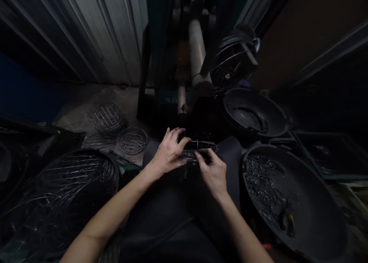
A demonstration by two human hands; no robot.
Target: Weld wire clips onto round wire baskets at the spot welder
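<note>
Above my lap, in front of a dark machine [181, 96], both hands are at a wire rack [202, 143] of thin shiny wire, seen nearly edge-on. My left hand [171, 150] is closed around its left side, thumb on top and fingers curled. My right hand [213, 171] pinches the near edge further right between thumb and fingers. What lies under the right fingertips is too dark and small to make out. The rack's lower part is lost in shadow.
Round wire grids [107, 117] are stacked on the floor at left, beside a wire basket [132, 140]. A tub [117, 175] of wire racks stands nearer. At right, a large black tub [319, 213] holds small metal pieces and yellow-handled pliers [291, 224]; another tub [276, 113] is behind.
</note>
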